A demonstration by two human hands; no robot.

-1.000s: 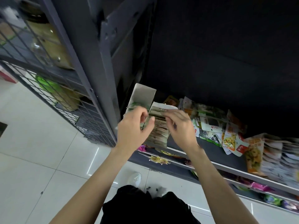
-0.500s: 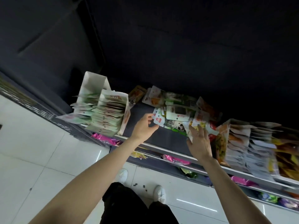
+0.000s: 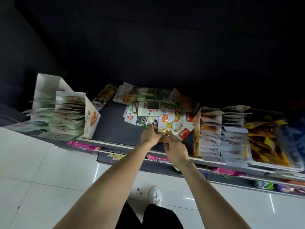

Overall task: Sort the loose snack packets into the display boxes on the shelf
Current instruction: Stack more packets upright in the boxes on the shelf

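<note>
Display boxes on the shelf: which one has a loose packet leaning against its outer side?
The left display box, with the orange picture on its side. A dark-labelled packet leans on its right wall; the boxes to the right only hold rows of packets.

The upper half is nearly black: the shelf's back panel takes almost no light. Brightness comes from 6 o'clock, where the glossy white floor tiles carry thin streaks of glare at about 5 and 7 o'clock. Wide-angle bending bows the shelf edge. Packets toward 3 o'clock smear with blur; the loose packets at centre stay fairly sharp.
</note>
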